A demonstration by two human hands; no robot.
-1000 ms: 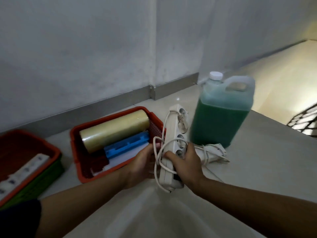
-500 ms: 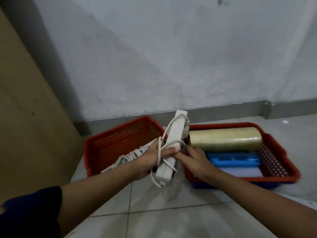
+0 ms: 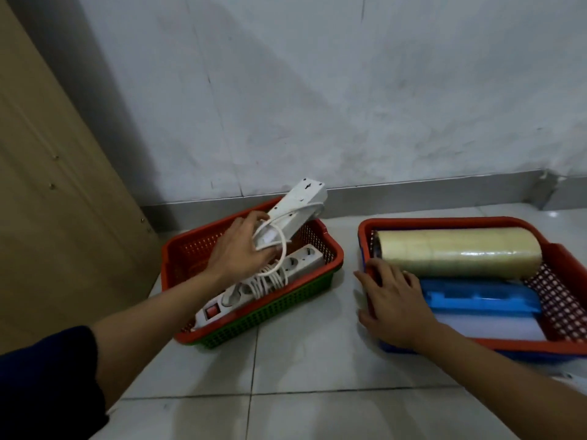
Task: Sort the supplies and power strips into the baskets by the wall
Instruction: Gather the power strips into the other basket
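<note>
Left hand (image 3: 241,252): fingers curled round white power strip (image 3: 297,211), held tilted over left red basket (image 3: 178,252), where a second strip (image 3: 254,289) lies. Right hand (image 3: 395,304): fingers spread, resting on near-left rim of right red basket (image 3: 559,258) holding tape roll (image 3: 457,254).

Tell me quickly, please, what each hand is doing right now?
Left hand: grips the white power strip and its cord above the left basket.
Right hand: open, fingers resting on the right basket rim.
</note>
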